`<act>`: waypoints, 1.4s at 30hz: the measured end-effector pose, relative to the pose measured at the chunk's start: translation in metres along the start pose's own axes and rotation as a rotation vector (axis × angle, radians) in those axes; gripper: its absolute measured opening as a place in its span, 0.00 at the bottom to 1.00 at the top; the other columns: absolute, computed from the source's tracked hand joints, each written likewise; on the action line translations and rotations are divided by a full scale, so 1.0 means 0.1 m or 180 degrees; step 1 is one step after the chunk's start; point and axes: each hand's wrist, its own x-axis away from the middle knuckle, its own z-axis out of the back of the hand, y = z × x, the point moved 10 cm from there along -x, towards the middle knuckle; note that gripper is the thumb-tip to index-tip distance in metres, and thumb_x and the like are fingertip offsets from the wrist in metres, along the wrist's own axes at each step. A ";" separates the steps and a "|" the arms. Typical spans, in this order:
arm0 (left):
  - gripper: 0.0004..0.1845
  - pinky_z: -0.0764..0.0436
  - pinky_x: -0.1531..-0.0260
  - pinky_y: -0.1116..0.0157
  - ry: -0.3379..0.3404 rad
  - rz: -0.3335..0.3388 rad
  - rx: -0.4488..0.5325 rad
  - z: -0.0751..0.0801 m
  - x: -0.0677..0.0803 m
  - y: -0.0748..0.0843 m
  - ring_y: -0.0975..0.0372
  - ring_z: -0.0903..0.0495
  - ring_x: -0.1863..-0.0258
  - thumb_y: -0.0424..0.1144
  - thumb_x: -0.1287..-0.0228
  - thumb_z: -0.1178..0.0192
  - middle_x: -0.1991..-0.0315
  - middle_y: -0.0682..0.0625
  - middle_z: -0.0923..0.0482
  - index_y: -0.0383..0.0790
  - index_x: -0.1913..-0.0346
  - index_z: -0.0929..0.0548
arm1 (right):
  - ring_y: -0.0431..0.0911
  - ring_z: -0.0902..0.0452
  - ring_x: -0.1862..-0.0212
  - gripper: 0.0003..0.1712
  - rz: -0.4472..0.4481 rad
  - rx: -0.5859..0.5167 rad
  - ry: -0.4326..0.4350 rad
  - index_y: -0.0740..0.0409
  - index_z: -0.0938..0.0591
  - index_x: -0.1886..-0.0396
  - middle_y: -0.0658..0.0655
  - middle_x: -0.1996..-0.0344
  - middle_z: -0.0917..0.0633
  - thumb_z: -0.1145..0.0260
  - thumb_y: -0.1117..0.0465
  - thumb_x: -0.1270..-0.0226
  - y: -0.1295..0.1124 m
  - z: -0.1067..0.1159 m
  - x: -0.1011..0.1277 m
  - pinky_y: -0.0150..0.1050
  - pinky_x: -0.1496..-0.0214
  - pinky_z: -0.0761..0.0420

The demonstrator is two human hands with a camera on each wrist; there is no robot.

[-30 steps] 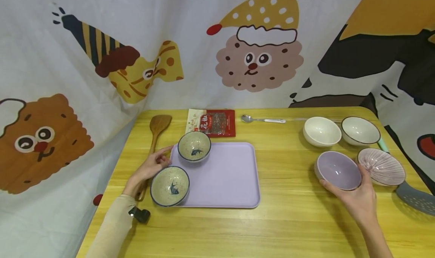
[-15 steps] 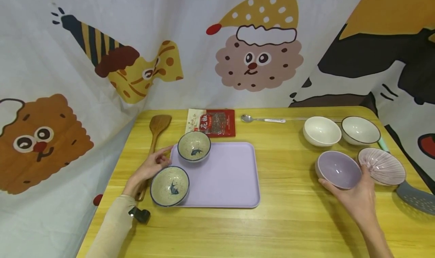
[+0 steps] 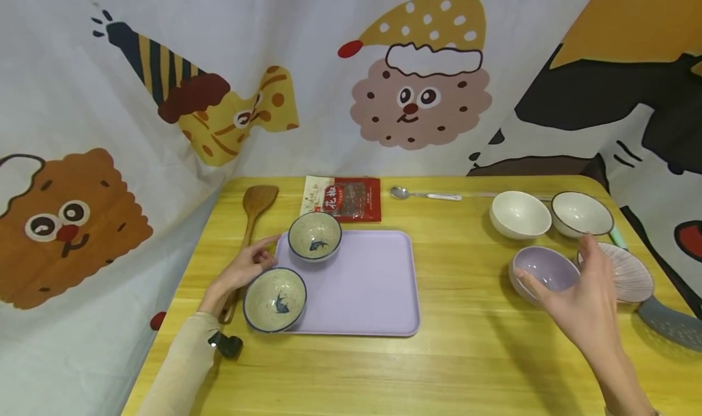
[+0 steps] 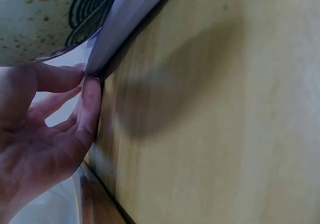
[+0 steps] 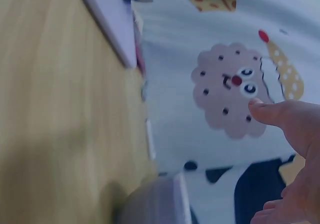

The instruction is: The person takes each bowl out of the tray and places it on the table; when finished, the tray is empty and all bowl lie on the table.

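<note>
At the left edge of the lilac tray (image 3: 364, 282), my left hand (image 3: 247, 270) pinches the rim between thumb and fingers; the tray edge (image 4: 107, 49) runs up from the fingertips in the left wrist view. Two speckled bowls with blue fish designs, a far bowl (image 3: 314, 237) and a near bowl (image 3: 275, 300), overlap the tray's left side. My right hand (image 3: 587, 300) is raised over the purple bowl (image 3: 543, 267), thumb and fingers spread and holding nothing. In the right wrist view, the right hand (image 5: 295, 149) is apart from the bowl (image 5: 155, 204) below.
Behind the purple bowl stand a white bowl (image 3: 520, 215) and a brown-rimmed bowl (image 3: 581, 214). A striped bowl (image 3: 631, 276) and grey slotted utensil (image 3: 671, 324) lie right. A wooden spatula (image 3: 258, 203), red spice packet (image 3: 348, 198) and spoon (image 3: 425, 194) line the left and back.
My right hand has let go of the purple bowl and lifted above it; the bowl stays among the other bowls. My left hand has kept its place at the tray.
</note>
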 end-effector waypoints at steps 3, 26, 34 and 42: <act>0.31 0.23 0.65 0.69 -0.0018 -0.0016 0.0037 0.00 0.01 0.05 0.60 0.24 0.65 0.28 0.29 0.43 0.60 0.39 0.22 0.35 0.24 0.35 | 0.71 0.39 0.31 0.69 0.0180 -0.0227 -0.0069 0.59 0.47 0.19 0.74 0.27 0.38 0.15 0.61 0.57 -0.18 -0.05 -0.08 0.71 0.33 0.40; 0.32 0.23 0.64 0.68 -0.0065 -0.0029 -0.0013 -0.08 -0.04 -0.05 0.60 0.24 0.65 0.30 0.29 0.42 0.60 0.39 0.22 0.37 0.24 0.35 | 0.65 0.46 0.23 0.73 0.1417 -0.0311 -0.1270 0.57 0.52 0.17 0.66 0.20 0.45 0.16 0.44 0.53 -1.56 -1.22 -0.49 0.71 0.30 0.38; 0.32 0.24 0.63 0.66 -0.0055 0.0008 -0.0055 -0.01 -0.05 -0.03 0.58 0.25 0.64 0.32 0.28 0.42 0.60 0.40 0.22 0.39 0.23 0.35 | 0.59 0.48 0.20 0.76 0.1565 -0.0233 -0.1988 0.54 0.55 0.17 0.60 0.18 0.48 0.20 0.33 0.54 -1.91 -1.92 -0.49 0.66 0.26 0.38; 0.32 0.24 0.63 0.67 -0.0067 0.0050 -0.0034 0.01 -0.04 -0.01 0.59 0.25 0.63 0.32 0.28 0.42 0.59 0.40 0.22 0.39 0.23 0.36 | 0.59 0.51 0.19 0.75 0.1848 -0.0404 -0.2608 0.54 0.55 0.17 0.62 0.19 0.49 0.20 0.34 0.53 -2.20 -2.59 -0.28 0.63 0.24 0.42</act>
